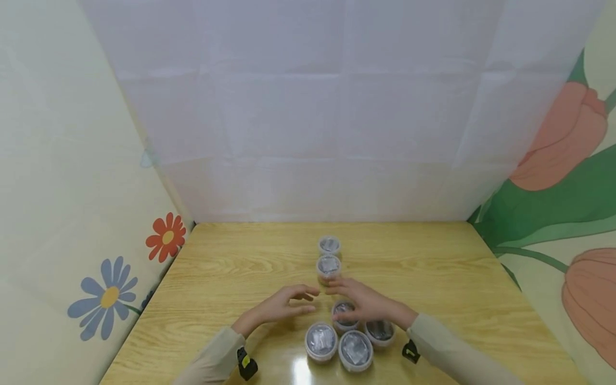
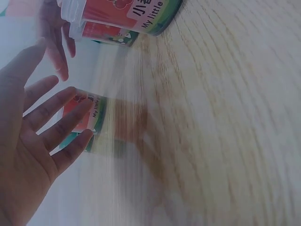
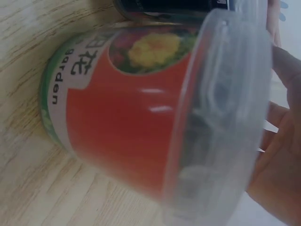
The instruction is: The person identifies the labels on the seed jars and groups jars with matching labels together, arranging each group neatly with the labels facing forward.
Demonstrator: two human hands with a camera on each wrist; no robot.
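Observation:
My left hand (image 1: 289, 305) hovers over the table with relaxed fingers and nothing in it, its fingertips pointing at the row's nearer cup. Facing it, my right hand (image 1: 366, 303) is spread above a lidded plastic cup (image 1: 343, 309), partly covering it; its fingertips reach close to the nearer cup (image 1: 329, 265) of two lined up behind. The farther one (image 1: 329, 245) stands just beyond. In the left wrist view, a red-labelled cup (image 2: 84, 113) shows past the left fingers. A large red flower-label cup (image 3: 131, 113) fills the right wrist view, beside my palm (image 3: 280, 160).
Nearest me stand more lidded cups: one on the left (image 1: 321, 340), one in the middle (image 1: 356, 350) and one under the right wrist (image 1: 380, 331). A wood-grain table (image 1: 240, 256) carries everything. White sheeting (image 1: 289, 107) hangs behind it, with flower-printed cloth (image 1: 48, 214) at both sides.

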